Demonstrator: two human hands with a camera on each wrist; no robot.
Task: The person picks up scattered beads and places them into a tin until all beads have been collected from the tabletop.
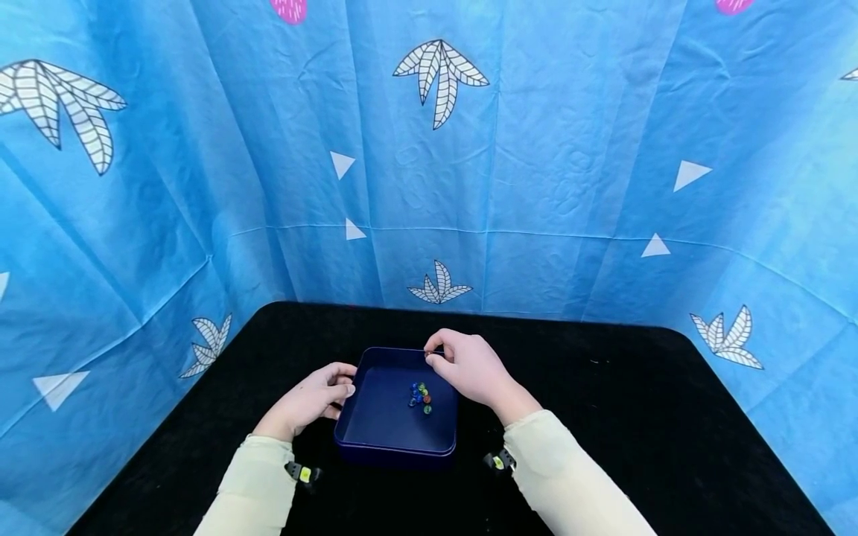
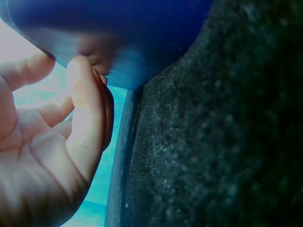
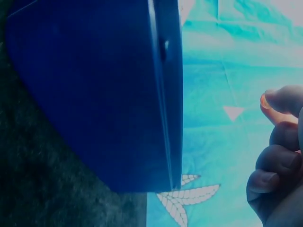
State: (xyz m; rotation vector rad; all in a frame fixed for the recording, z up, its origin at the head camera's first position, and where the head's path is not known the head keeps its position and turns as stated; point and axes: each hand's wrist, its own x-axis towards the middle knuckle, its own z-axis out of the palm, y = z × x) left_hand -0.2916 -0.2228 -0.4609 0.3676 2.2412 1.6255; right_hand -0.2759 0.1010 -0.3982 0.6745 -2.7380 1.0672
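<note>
A dark blue square box [image 1: 382,424] stands open on the black table, with several small glass marbles [image 1: 420,394] in blue, green, yellow and orange on its floor. My left hand [image 1: 311,398] is at the box's left side; its fingertips [image 2: 83,71] touch the outer wall in the left wrist view. Above the box's far right corner, my right hand [image 1: 472,368] pinches a small reddish marble [image 1: 429,353] between thumb and forefinger. The right wrist view shows an orange glint of that marble [image 3: 264,100], mostly hidden by the fingertips, apart from the box.
Black cloth covers the table [image 1: 603,417] around the box. A blue curtain [image 1: 536,149] with white leaf and triangle prints hangs behind and along both sides. Dark straps with yellow-green marks sit on both wrists.
</note>
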